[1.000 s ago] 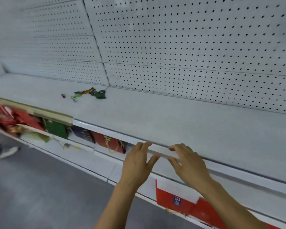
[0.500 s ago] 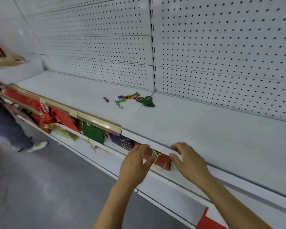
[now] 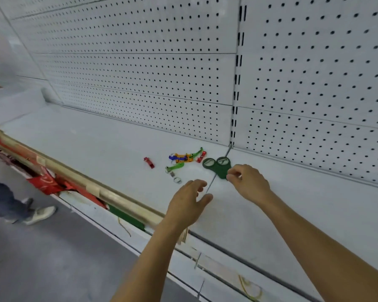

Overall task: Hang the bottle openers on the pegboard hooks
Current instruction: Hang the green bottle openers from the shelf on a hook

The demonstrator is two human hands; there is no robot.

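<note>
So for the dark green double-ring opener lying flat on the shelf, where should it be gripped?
Probably by its near handle end, coming from the front: the dark green opener lies flat with its two rings toward the pegboard. The right hand already has its fingertips there; a firm grip can't be confirmed.

Right hand (image 3: 248, 184) pinches the green openers (image 3: 216, 166) on the shelf (image 3: 292, 203); left hand (image 3: 187, 201) hovers.

2 hands (image 3: 189, 200), ~8 openers (image 3: 216, 166), 1 pegboard (image 3: 140, 73)

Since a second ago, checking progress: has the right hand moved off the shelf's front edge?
Yes. The right hand has gone inward from the shelf edge, toward the pegboard, reaching the dark green opener.
</note>
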